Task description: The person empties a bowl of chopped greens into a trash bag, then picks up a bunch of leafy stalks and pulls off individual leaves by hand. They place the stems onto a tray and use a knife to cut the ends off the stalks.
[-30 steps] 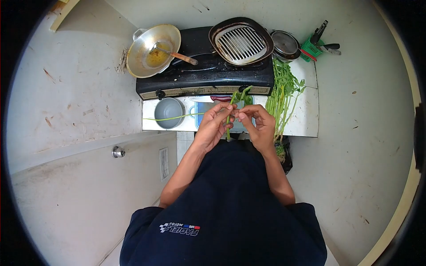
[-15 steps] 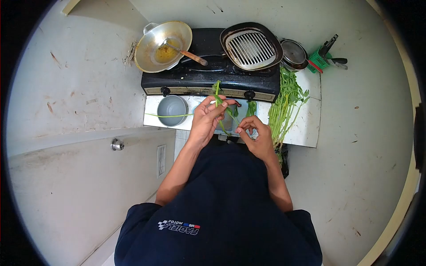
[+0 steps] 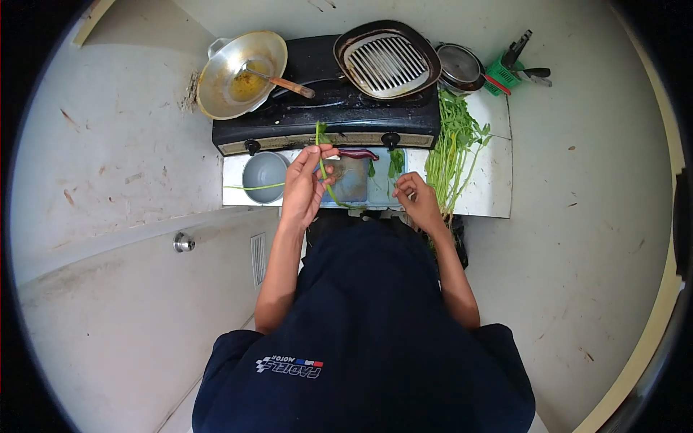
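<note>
My left hand pinches a long green stem with a leafy tip, held upright over the light blue board. To its right my right hand hovers at the board's edge with curled fingers; whether anything is between them cannot be made out. A dark red, curved object lies along the board's far side. Small green leaves rest on the board. Left of my left hand sits a grey bowl, with a thin green stalk across it.
Behind the board stands a black stove with a wok and spoon and a grill pan. At right are leafy stalks, a lidded pot and a green basket with utensils.
My hands have moved apart, and my right hand has come off the stem. More of the board and the dark red object now shows. The whole view has shifted slightly.
</note>
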